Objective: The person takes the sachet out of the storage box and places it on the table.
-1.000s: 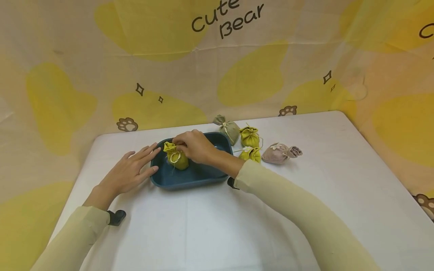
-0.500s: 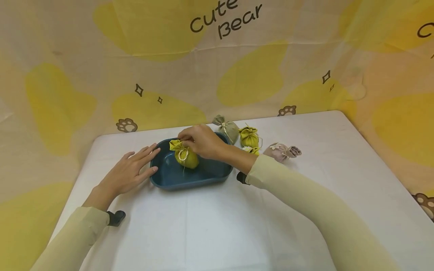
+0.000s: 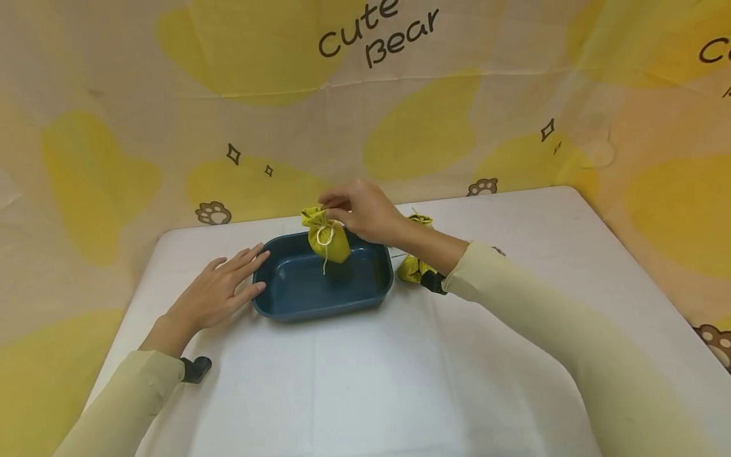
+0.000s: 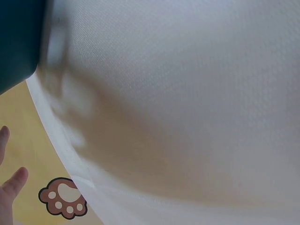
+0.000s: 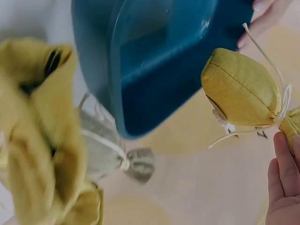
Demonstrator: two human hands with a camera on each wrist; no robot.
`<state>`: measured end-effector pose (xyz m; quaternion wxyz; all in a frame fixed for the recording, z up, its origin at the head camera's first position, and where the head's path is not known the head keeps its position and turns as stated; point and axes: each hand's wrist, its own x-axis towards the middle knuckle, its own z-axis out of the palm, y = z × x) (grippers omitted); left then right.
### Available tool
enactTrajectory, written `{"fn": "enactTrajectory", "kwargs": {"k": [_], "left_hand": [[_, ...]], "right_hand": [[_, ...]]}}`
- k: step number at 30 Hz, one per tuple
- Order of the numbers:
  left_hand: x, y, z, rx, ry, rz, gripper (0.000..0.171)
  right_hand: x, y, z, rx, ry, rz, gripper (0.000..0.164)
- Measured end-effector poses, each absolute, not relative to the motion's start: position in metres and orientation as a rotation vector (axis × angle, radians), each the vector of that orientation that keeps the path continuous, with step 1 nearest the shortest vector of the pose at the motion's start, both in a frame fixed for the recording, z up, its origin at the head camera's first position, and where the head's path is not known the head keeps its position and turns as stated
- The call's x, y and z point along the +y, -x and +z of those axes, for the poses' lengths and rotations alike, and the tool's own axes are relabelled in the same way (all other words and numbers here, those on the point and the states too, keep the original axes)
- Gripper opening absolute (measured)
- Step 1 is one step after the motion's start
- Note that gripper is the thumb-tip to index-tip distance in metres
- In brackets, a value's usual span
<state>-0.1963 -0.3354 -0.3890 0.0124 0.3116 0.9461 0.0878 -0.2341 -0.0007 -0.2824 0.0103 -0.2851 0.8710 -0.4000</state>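
Observation:
My right hand pinches a yellow drawstring pouch at its gathered neck, holding it up over the back part of a blue rectangular tray. The pouch hangs tilted, its pale cord dangling in a bow. In the right wrist view the pouch appears beside the tray, its neck between my fingers. My left hand lies at the tray's left side with fingers extended, fingertips right at the rim. The left wrist view catches only fingers and a tray corner.
Right of the tray sit two more yellow pouches, one near the wrist and one behind my forearm. A grey-green pouch shows in the right wrist view. The white table meets a printed yellow cloth backdrop.
My right hand has lifted the yellow pouch up from the tray floor and moved it right and back. My left hand has stayed at the tray's rim.

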Motion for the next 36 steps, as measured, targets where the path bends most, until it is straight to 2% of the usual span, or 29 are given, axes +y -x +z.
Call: {"fn": "enactTrajectory", "kwargs": {"k": [20, 36], "left_hand": [[-0.337, 0.195, -0.389, 2.966, -0.995, 0.285, 0.065], [-0.335, 0.193, -0.389, 2.960, -0.978, 0.286, 0.065]], "right_hand": [[0.068, 0.246, -0.257, 2.823, 0.711, -1.348, 0.027], [0.144, 0.249, -0.260, 3.042, 0.574, -1.345, 0.024]]}}
